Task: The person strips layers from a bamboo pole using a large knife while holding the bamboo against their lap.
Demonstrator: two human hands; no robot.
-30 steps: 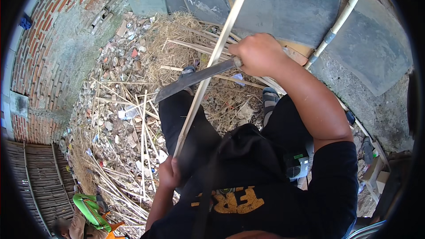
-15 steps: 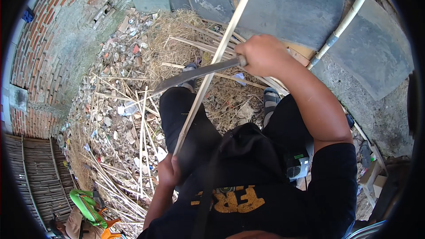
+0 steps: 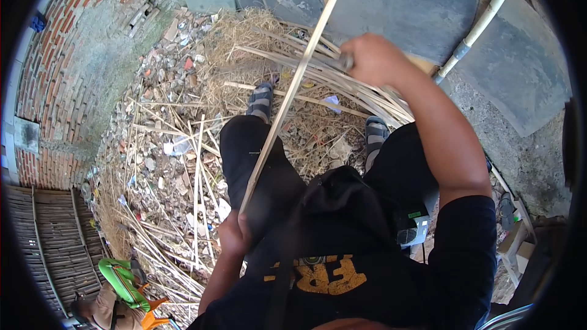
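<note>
A long, pale split-bamboo strip (image 3: 292, 91) slants from my lap up and away to the right. My left hand (image 3: 234, 235) is closed round its lower end, close to my left thigh. On the far side, my right hand (image 3: 376, 60) grips the handle of a machete (image 3: 347, 62), to the right of the strip's upper half and apart from it. Only the handle's end shows clearly; the blade cannot be made out in this frame.
More bamboo strips (image 3: 342, 82) lie beyond my sandalled feet, and others (image 3: 197, 189) on the rubble to the left. A brick wall (image 3: 61, 73) rises at left. Grey panels (image 3: 403, 12) and a pale pole (image 3: 483, 24) stand ahead. Another person (image 3: 104, 305) sits at lower left.
My right hand has moved slightly up and right, and the machete blade that crossed the strip no longer shows there. The left hand keeps its hold; the strip has barely shifted.
</note>
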